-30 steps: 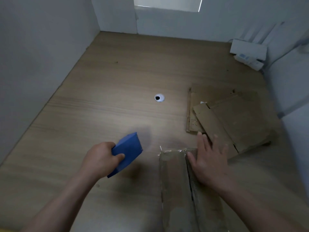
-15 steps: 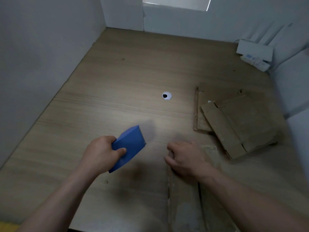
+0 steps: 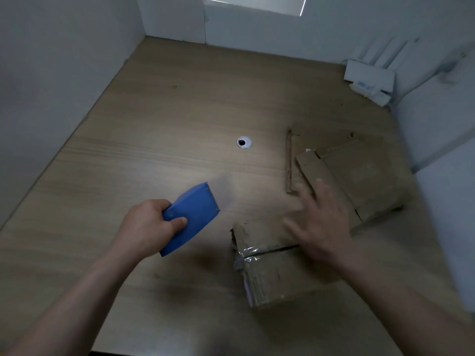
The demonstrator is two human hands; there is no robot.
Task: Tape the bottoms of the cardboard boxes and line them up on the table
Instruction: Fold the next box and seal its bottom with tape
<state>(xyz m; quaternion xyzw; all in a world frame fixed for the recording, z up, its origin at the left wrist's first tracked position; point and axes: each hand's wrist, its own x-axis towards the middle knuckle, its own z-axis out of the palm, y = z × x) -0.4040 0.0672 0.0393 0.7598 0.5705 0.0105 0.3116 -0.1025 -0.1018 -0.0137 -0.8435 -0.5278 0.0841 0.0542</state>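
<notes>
Taped cardboard box (image 3: 279,277), seam (image 3: 267,250) crosswise

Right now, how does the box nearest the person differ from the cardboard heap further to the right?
The near box is folded up into shape, while the cardboard heap lies flat in overlapping sheets. The near box has shiny clear tape across its seam; the cardboard heap shows none. The right hand is spread across the near box's far edge; the cardboard heap lies beyond it. Both are worn brown cardboard on the table.
</notes>
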